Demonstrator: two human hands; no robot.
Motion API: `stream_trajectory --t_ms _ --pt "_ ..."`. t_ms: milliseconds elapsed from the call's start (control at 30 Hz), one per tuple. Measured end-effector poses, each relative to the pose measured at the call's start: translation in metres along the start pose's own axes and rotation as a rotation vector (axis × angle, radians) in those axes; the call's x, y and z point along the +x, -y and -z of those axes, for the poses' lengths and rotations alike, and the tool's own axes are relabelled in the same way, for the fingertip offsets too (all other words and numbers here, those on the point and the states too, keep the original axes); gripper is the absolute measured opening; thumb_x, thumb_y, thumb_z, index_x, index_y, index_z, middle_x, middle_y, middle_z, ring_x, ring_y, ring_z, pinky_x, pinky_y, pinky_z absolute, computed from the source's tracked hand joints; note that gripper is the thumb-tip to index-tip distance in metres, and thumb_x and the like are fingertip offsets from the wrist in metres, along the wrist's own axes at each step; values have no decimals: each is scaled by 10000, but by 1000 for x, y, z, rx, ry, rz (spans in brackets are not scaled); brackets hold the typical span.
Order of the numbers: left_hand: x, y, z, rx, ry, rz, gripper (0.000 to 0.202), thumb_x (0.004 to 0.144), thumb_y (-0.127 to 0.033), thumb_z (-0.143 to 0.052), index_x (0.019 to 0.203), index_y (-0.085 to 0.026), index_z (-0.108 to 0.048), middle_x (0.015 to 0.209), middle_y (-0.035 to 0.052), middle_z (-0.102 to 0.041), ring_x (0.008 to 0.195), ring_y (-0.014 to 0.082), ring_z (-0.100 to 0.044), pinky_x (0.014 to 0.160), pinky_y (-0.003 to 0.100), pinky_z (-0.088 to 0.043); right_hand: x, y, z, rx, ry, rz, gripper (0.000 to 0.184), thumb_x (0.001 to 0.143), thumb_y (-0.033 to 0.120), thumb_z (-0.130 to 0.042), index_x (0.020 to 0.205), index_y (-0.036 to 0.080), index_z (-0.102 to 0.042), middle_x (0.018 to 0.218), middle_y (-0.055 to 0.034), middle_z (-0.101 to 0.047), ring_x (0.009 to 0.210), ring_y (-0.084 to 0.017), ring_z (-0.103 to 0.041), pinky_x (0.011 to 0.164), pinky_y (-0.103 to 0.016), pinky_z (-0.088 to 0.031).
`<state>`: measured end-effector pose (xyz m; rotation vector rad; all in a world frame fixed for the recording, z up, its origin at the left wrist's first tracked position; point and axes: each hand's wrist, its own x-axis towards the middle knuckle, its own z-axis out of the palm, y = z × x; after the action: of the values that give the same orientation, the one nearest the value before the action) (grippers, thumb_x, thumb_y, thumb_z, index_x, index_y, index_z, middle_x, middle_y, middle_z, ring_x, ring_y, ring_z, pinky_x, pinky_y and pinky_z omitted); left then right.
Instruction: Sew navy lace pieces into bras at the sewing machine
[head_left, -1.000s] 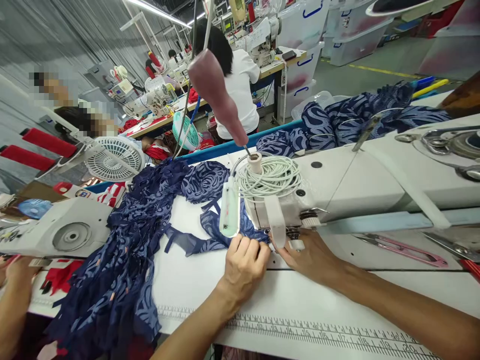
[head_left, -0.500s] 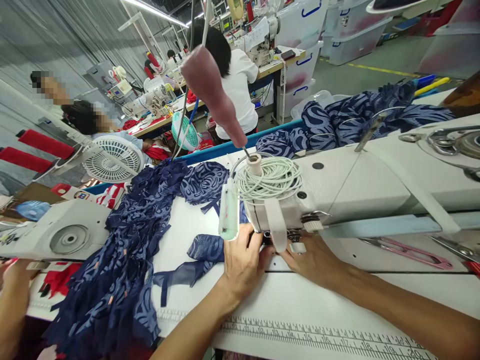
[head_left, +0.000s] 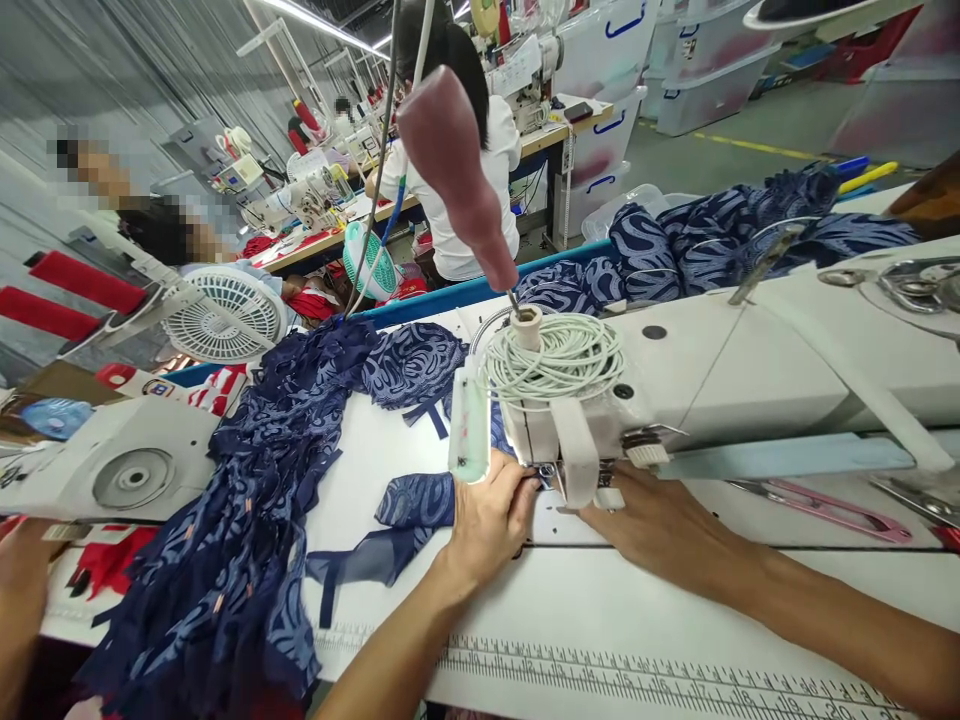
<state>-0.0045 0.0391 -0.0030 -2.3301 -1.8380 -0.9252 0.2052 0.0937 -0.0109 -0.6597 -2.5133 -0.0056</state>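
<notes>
Has shifted navy cloth point(head_left: 382, 560) toward eight o'clock of sewing machine point(head_left: 675, 385), apparently realigning it, pinching it in left hand point(head_left: 486, 515), with grip unclear in right hand point(head_left: 649, 522).

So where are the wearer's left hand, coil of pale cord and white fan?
Left hand point(head_left: 487, 515): head view, back of the hand.
Coil of pale cord point(head_left: 562, 363): head view, its loops.
White fan point(head_left: 223, 313): head view, round grille.
</notes>
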Motion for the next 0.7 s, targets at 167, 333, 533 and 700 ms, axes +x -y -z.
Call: stream_trajectory --t_ms 167,333,533,700 --pt "-1 2 -1 -25 22 20 190 939 -184 -493 802 -195 -623 788 40 -662 796 197 -597 839 347 -419 5 2 -8 31 27 27 285 1008 206 -453 1023 185 -737 1008 -115 -716 943 -240 -658 604 -310 -536" --pt "-1 2 1 -98 36 44 124 931 -208 -552 901 -196 -672 881 50 -689 856 200 -617 807 321 -449 8 9 -6 79 -5 26 336 1010 198 -405 983 168 -739 857 -98 -718 803 -219 -654 675 -352 -561" --pt "-3 8 1 -133 46 -38 154 940 -190 -559 934 -224 -709 841 37 -674 875 190 -622 805 295 -464 11 15 0 136 -37 22 344 978 117 -365 948 172 -703 818 -84 -686 792 -205 -631 656 -318 -536" --pt "-3 12 3 -75 88 -69 175 943 -193 -558 944 -230 -729 806 34 -665 862 195 -619 804 303 -458 7 14 -6 99 -97 47 317 985 129 -398 911 166 -705 764 -78 -668 714 -209 -599 642 -344 -504"
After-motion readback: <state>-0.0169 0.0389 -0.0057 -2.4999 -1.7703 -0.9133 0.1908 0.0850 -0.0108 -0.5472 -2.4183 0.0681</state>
